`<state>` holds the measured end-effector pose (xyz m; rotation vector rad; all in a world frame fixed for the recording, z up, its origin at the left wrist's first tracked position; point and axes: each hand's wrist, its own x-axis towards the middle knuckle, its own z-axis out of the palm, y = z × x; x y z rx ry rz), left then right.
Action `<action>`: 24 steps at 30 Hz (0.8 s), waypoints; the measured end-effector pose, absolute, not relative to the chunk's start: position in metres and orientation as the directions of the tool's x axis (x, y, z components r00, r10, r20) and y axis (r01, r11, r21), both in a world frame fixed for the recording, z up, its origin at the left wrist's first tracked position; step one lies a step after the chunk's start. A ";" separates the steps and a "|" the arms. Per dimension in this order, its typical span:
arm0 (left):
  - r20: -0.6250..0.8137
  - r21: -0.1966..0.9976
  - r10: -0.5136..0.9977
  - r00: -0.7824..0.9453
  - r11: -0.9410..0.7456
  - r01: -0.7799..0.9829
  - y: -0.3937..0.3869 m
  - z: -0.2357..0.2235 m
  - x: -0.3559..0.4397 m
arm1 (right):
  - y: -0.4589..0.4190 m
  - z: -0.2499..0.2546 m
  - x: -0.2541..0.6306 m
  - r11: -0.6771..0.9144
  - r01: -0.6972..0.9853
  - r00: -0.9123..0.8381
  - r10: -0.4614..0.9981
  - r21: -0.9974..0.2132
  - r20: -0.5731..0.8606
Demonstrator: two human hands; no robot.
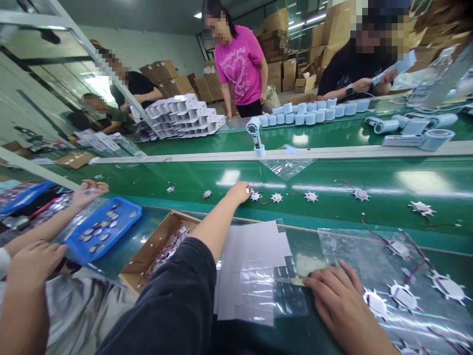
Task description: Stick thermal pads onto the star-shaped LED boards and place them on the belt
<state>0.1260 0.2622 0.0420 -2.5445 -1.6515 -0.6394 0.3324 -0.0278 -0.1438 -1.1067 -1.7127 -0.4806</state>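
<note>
My left hand [241,192] reaches over the green conveyor belt [185,172], fingers closed at the edge of a white spiked disc [254,196] with a thin red wire; its fingertips are partly hidden. More such discs lie along the belt, among them one disc [277,197] just to the right. My right hand [338,296] rests low over the bench, its fingers closed around a thin pointed tool [297,281] with a pale yellow-green handle. The tool's tip lies over clear plastic film [254,291] on white sheets [254,241]. Several wired discs [404,296] lie right of this hand.
A cardboard box [129,271] of wired parts and a blue tray [135,219] of small round pieces stand left. A co-worker's hands [37,266] are beside them. Light-blue devices [310,118] and white cartons [185,116] line the far side, where other people work.
</note>
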 end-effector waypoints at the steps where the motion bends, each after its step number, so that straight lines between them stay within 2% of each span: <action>1: 0.365 0.202 0.858 0.362 -0.453 0.868 0.262 0.041 0.132 | -0.028 -0.143 0.334 0.513 0.841 -0.085 0.441 -0.173 0.893; 4: 0.397 0.264 0.839 0.372 -0.492 0.830 0.261 0.046 0.136 | -0.030 -0.139 0.334 0.523 0.838 -0.099 0.425 -0.155 0.900; 6: 0.440 0.297 0.843 0.310 -0.462 0.836 0.263 0.055 0.120 | -0.033 -0.136 0.333 0.530 0.834 -0.096 0.411 -0.152 0.907; 9: 0.452 0.357 0.888 0.081 -0.263 0.896 0.270 0.067 0.077 | -0.037 -0.132 0.336 0.543 0.826 -0.092 0.396 -0.153 0.913; 11: 0.385 0.414 0.920 -0.072 -0.103 0.905 0.279 0.070 0.047 | -0.039 -0.131 0.341 0.551 0.831 -0.169 0.387 -0.080 0.907; 13: 0.308 0.470 0.944 -0.118 -0.043 0.881 0.286 0.069 0.026 | -0.040 -0.131 0.347 0.553 0.833 -0.265 0.377 0.014 0.887; 15: 0.257 0.542 0.961 -0.104 -0.054 0.839 0.288 0.069 0.016 | -0.041 -0.132 0.353 0.553 0.831 -0.309 0.364 0.063 0.879; 17: 0.238 0.643 0.970 -0.042 -0.125 0.756 0.283 0.071 0.017 | -0.041 -0.132 0.355 0.558 0.828 -0.293 0.352 0.052 0.889; 21: 0.269 0.836 0.938 0.220 -0.341 0.430 0.256 0.082 0.030 | -0.042 -0.131 0.355 0.563 0.825 -0.274 0.336 0.041 0.901; 24: 0.300 0.890 0.882 0.363 -0.396 0.226 0.236 0.088 0.038 | -0.042 -0.132 0.354 0.562 0.826 -0.268 0.335 0.037 0.903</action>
